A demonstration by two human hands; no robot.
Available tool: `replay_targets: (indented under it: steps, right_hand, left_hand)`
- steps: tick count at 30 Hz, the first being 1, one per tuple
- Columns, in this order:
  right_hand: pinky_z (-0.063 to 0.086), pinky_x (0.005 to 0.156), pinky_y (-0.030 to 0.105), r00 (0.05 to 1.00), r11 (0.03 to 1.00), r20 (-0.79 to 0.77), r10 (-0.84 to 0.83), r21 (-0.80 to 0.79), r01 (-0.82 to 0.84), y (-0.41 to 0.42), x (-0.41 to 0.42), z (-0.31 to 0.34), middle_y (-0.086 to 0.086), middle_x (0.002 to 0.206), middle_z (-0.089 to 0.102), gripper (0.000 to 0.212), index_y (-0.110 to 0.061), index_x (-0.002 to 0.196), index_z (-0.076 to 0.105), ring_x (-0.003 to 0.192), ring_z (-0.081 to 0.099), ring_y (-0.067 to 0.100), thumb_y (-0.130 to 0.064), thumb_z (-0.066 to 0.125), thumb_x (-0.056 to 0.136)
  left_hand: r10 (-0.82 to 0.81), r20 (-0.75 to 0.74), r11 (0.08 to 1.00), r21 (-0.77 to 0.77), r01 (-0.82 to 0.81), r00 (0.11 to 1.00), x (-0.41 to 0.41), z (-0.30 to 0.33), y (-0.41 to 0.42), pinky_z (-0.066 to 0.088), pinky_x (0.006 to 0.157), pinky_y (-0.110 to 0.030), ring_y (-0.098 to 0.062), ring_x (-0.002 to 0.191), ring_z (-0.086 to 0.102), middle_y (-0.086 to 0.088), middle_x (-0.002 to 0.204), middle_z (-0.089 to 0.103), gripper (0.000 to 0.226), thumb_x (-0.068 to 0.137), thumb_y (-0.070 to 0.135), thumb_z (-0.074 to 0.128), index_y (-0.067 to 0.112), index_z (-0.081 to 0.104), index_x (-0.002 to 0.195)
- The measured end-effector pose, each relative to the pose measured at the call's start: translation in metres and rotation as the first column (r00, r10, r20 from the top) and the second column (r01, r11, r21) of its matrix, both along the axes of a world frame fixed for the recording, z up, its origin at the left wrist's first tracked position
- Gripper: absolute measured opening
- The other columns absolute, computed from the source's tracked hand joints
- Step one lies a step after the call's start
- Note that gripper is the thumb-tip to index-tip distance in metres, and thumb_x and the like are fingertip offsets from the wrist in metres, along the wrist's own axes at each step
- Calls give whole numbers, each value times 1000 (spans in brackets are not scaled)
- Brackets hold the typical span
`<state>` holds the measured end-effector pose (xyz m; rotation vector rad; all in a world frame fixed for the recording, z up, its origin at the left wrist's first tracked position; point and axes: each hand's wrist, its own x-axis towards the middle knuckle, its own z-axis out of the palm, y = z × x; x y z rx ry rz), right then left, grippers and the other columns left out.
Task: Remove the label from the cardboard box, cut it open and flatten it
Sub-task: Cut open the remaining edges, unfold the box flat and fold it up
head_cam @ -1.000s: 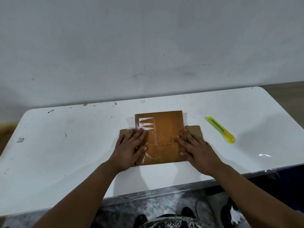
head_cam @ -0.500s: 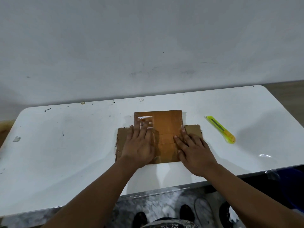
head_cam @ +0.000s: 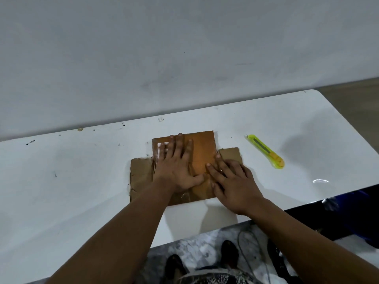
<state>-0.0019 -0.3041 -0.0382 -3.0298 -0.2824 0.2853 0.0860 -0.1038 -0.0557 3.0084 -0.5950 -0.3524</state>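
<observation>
The brown cardboard box lies flat on the white table, with side flaps spread out to the left and right. My left hand presses palm-down on its middle, fingers spread and reaching toward the far edge, partly covering a pale glossy patch at the far-left corner. My right hand lies flat on the near right part of the cardboard, fingers apart. Neither hand holds anything.
A yellow-green utility knife lies on the table to the right of the cardboard. A grey wall stands behind the table. Cables and my shoes show on the floor below the near table edge.
My left hand has slid from the left flap across to the middle of the cardboard and farther away from me. My right hand has stayed on the right part, shifting slightly.
</observation>
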Motion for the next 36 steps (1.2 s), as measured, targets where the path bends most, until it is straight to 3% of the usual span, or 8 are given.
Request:
replay_targets:
  steps: [6, 9, 13, 17, 21, 26, 31, 36]
  right_hand:
    - [24, 106, 45, 998, 994, -58, -16, 107, 22, -9, 7, -3, -14, 164, 0, 65, -47, 151, 9, 146, 12, 19, -60, 32, 91]
    - [28, 107, 44, 976, 942, -36, -214, 256, 216, -14, 5, 2, -7, 160, 20, 68, -40, 150, 21, 139, 23, 26, -56, 42, 88]
    - [41, 101, 44, 797, 693, -145, -586, 420, 586, -29, 2, 3, 8, 139, 43, 59, -19, 141, 45, 122, 46, 35, -39, 54, 87]
    - [54, 86, 46, 748, 522, -362, -557, 548, 654, -34, 7, 13, 2, 119, 55, 52, -25, 130, 52, 104, 61, 24, -30, 58, 78]
    - [52, 71, 34, 768, 369, -349, -537, 721, 586, -25, 7, 30, -6, 92, 63, 34, -34, 116, 56, 85, 63, 11, -19, 62, 87]
    - [40, 74, 3, 905, 455, -222, -362, 806, 379, -4, 1, 32, -11, 98, 63, 33, -35, 124, 61, 91, 59, -3, -16, 49, 99]
    - [41, 92, 16, 986, 745, -126, -109, 646, 165, -3, 7, 18, -10, 119, 47, 46, -32, 138, 52, 103, 50, -2, -11, 46, 99]
    - [33, 112, 35, 993, 966, -111, -35, 251, 62, 12, 13, 14, -5, 163, 9, 62, -29, 152, 26, 134, 29, 24, -46, 12, 95]
  left_hand:
    - [5, -7, 1000, -17, -5, 1000, 5, -5, -1, -11, 124, -56, -30, 155, -24, -8, 169, -23, 118, 73, 92, 26, 27, -15, 162]
    - [-3, -13, 1000, -6, 3, 1000, 6, -4, -1, -9, 124, -57, -32, 155, -24, -9, 169, -23, 119, 72, 94, 24, 27, -16, 162]
    - [-9, -24, 1000, -4, 9, 1000, 7, -3, 0, -9, 124, -57, -32, 154, -25, -8, 168, -25, 120, 71, 95, 23, 28, -19, 161]
    - [-8, -22, 1000, -14, 8, 1000, 6, -3, 0, -9, 124, -57, -31, 154, -26, -8, 168, -25, 120, 71, 95, 23, 28, -18, 161]
    - [-3, -3, 1000, -27, 3, 1000, 5, -4, -1, -8, 124, -56, -30, 155, -24, -8, 169, -23, 119, 70, 94, 23, 28, -15, 162]
    - [3, 1, 999, -35, -2, 1000, 5, -6, -1, -10, 124, -55, -30, 154, -26, -8, 169, -25, 118, 71, 93, 23, 29, -16, 162]
    - [-1, -4, 1000, -30, 1, 1000, 5, -4, -1, -11, 124, -54, -30, 154, -25, -8, 168, -26, 117, 71, 90, 25, 28, -17, 162]
    - [-20, 8, 999, -41, 21, 1000, 5, -6, 0, -12, 124, -53, -30, 155, -25, -10, 167, -27, 113, 76, 88, 23, 25, -16, 162]
